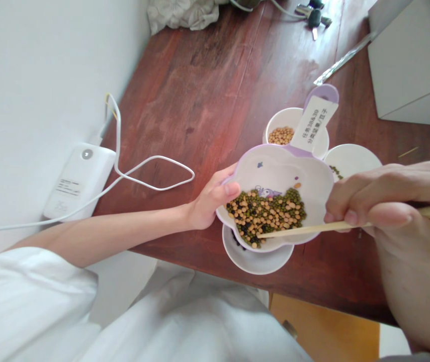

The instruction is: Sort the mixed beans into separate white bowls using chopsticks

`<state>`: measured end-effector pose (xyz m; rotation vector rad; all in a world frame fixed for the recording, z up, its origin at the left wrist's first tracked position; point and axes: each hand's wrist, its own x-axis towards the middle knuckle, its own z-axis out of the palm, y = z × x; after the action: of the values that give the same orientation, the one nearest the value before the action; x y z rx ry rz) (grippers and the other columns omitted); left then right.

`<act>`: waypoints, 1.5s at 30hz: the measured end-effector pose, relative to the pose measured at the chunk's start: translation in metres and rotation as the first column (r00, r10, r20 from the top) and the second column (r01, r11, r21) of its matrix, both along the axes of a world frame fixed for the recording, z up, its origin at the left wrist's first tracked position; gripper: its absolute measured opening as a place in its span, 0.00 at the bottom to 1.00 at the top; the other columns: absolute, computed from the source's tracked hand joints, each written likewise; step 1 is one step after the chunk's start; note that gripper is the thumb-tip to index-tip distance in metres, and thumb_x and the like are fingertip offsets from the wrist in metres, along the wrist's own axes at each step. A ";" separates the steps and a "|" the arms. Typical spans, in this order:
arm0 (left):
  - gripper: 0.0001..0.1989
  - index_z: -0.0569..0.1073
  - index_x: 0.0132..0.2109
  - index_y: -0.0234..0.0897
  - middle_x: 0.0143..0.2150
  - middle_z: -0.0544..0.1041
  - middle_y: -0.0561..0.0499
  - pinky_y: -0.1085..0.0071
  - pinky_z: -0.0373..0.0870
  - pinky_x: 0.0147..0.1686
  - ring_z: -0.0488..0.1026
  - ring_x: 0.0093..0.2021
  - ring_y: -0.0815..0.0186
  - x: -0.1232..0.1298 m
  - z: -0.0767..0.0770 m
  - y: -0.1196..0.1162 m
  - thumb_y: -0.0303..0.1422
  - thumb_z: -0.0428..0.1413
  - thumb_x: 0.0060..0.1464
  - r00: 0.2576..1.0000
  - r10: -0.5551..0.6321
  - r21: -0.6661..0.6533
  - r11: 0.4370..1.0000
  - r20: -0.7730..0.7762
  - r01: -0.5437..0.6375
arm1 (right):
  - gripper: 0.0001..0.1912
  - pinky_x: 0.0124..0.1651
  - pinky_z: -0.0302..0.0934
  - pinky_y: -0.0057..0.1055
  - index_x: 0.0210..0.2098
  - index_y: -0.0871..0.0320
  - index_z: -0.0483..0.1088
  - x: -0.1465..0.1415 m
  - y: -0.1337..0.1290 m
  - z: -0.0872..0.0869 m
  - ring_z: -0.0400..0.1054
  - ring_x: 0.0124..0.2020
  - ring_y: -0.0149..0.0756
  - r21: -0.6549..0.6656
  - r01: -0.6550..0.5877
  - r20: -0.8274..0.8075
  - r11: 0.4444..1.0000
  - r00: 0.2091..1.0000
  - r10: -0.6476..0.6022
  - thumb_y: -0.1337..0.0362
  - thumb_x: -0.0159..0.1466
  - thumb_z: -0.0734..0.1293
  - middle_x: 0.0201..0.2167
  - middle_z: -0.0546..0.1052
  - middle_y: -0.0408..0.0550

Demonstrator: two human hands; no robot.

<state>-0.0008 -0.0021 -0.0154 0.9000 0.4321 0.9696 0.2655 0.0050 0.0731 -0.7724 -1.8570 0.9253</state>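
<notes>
My left hand (215,196) grips the left rim of a white-and-purple handled bowl (275,168), thumb over the edge. The bowl is tilted towards me, and mixed green, tan and black beans (269,213) lie heaped in its lower part. My right hand (384,201) is closed round wooden chopsticks (313,229), whose tips touch the beans near the bottom rim. Partly hidden behind the bowl are three small white bowls: one with tan beans (280,136), one with green beans (336,172), and one with black beans (239,241) nearest me.
A white power bank (81,181) with a looped cable (158,188) lies on the left by the wall. Keys (315,17) and a white box (414,65) are at the back right. A crumpled pale cloth or bag (182,15) sits at the far edge of the wooden table (199,95).
</notes>
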 end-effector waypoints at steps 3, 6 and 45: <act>0.28 0.83 0.56 0.39 0.55 0.87 0.41 0.48 0.80 0.61 0.83 0.61 0.43 0.000 -0.001 0.000 0.58 0.62 0.64 1.000 -0.002 -0.005 1.000 -0.005 0.002 | 0.16 0.16 0.62 0.33 0.31 0.58 0.81 -0.001 -0.003 0.000 0.74 0.21 0.33 -0.010 0.031 0.001 0.999 1.000 -0.031 0.57 0.72 0.76 0.23 0.78 0.44; 0.28 0.83 0.55 0.39 0.55 0.87 0.41 0.48 0.80 0.61 0.83 0.61 0.42 0.000 -0.001 0.000 0.58 0.62 0.63 1.000 0.003 -0.015 1.000 0.000 -0.003 | 0.13 0.17 0.65 0.34 0.30 0.59 0.80 -0.001 -0.004 -0.002 0.74 0.21 0.34 0.034 0.012 0.005 0.999 1.000 -0.012 0.62 0.71 0.76 0.23 0.79 0.43; 0.30 0.83 0.58 0.42 0.53 0.87 0.44 0.50 0.80 0.61 0.81 0.65 0.40 0.002 0.005 -0.001 0.59 0.63 0.60 0.999 0.026 -0.059 0.998 -0.042 -0.028 | 0.17 0.20 0.69 0.29 0.28 0.61 0.76 -0.003 0.000 0.003 0.76 0.21 0.35 -0.019 -0.128 -0.075 0.992 0.989 0.127 0.61 0.73 0.75 0.21 0.78 0.47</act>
<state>0.0013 -0.0030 -0.0101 0.8632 0.5070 0.9591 0.2621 0.0054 0.0765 -0.6307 -1.8503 1.0444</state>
